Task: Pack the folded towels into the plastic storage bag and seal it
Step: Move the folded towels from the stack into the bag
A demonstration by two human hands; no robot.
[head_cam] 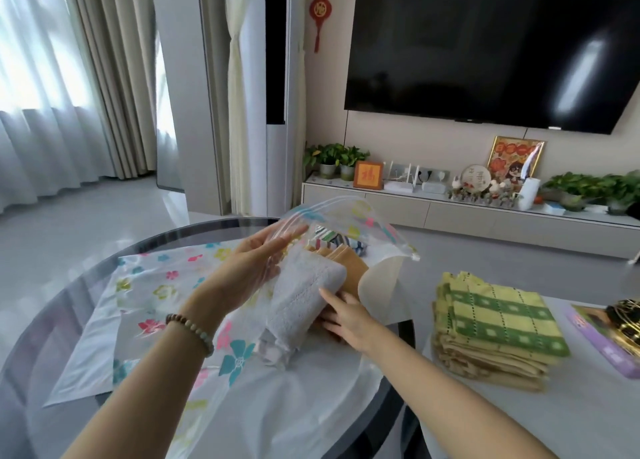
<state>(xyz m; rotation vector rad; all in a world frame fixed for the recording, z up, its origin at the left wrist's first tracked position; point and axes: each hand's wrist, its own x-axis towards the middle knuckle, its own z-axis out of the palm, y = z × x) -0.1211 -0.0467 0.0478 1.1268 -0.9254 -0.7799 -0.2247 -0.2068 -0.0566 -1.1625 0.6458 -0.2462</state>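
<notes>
Midway: left hand [247, 268] lifts bag [332, 216] mouth at table [41, 323] centre, right hand [341, 315] grips white towel [304, 296] entering; some towels inside, stack [491, 327] right unpacked, seal undone.

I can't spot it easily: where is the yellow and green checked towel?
The checked towel tops a folded stack on the table's right side, right of the right hand and flowered bag.
</notes>
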